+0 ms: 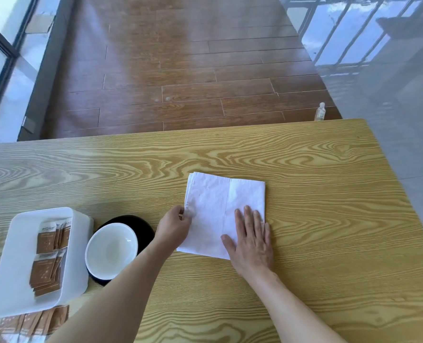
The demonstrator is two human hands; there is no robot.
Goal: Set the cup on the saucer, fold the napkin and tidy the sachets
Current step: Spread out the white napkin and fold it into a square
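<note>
Two hands work on a white napkin [220, 211] that lies folded on the wooden worktop [316, 194], right of centre. The left hand [174, 225] pinches the napkin's left edge between thumb and curled fingers, about halfway down that edge. The right hand [251, 240] lies flat and open, fingers together and pointing away, pressing the napkin's near right corner; it grips nothing. A crease runs front to back through the napkin, and layered edges show at its far left corner.

Left of the napkin, a white cup [111, 250] sits on a dark saucer [141, 225], whose rim shows behind and beneath it. The left forearm passes just beside the cup. Touching the saucer's left side is a white tray [12, 268] holding brown sachets [47, 261] in two stacked rows. More sachets [34, 323] lie loose on the worktop at the tray's near end. Beyond the worktop's far edge, a small clear bottle [320, 112] stands on the plank floor.
</note>
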